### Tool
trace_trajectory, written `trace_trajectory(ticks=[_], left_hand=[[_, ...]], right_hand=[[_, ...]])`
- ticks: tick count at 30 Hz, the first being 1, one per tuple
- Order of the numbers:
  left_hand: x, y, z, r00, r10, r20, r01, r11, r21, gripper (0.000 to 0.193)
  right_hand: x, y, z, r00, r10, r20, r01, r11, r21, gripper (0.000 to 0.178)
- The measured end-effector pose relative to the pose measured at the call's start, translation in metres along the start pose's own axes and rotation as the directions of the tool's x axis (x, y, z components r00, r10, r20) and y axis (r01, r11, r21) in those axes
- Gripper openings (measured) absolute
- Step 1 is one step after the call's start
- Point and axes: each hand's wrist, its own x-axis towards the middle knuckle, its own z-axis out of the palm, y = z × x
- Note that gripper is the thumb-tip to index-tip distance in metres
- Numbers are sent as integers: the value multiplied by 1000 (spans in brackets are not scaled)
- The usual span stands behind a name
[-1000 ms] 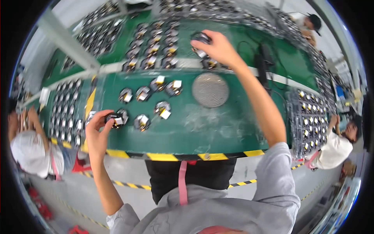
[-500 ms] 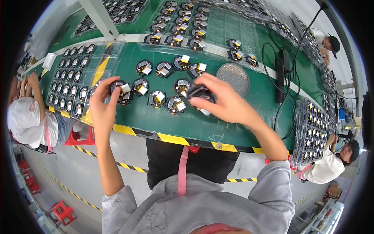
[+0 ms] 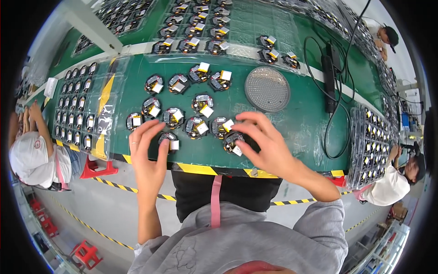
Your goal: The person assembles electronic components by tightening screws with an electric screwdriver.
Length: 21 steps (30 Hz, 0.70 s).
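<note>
My left hand (image 3: 150,148) is low on the bench's left side, with thumb and fingertips curled at the left edge of a round black circuit module (image 3: 169,141) with a silver battery pouch. My right hand (image 3: 269,148) has its thumb and index finger around another such module (image 3: 233,143) near the front edge. Just behind that one is a further module (image 3: 222,127). More of these modules lie between and beyond my hands, one (image 3: 196,127) near the middle and another (image 3: 134,121) beyond my left fingers. The undersides of both held modules are hidden.
A round grey dimpled dish (image 3: 268,89) lies beyond my right hand. Clear trays of modules stand at left (image 3: 75,105), far side (image 3: 196,27) and right (image 3: 370,146). Black cables (image 3: 329,86) run at right. Striped tape (image 3: 196,169) marks the front edge. Other people sit at both sides.
Both hands have come lower, toward the front edge. The module formerly under my left fingers now lies apart from them. More modules show on the bench near my right hand. The view has shifted slightly.
</note>
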Motion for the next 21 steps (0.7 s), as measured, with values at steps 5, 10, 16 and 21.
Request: trace_trajectory(ticks=[5, 10, 16, 21], left_hand=[[8, 34, 20, 890, 356, 285, -363, 931, -31, 39], [14, 31, 39, 834, 378, 403, -431, 901, 46, 41], [25, 17, 28, 885, 288, 366, -360, 922, 145, 40], [102, 49, 53, 870, 366, 330, -354, 930, -97, 32]], right_hand=[[-33, -5, 6, 981, -196, -5, 192, 964, -186, 32], [-41, 4, 19, 947, -319, -49, 296, 919, -261, 37], [14, 10, 6, 904, -416, -101, 364, 871, -331, 30], [62, 87, -99, 822, -267, -503, -124, 778, -616, 13]])
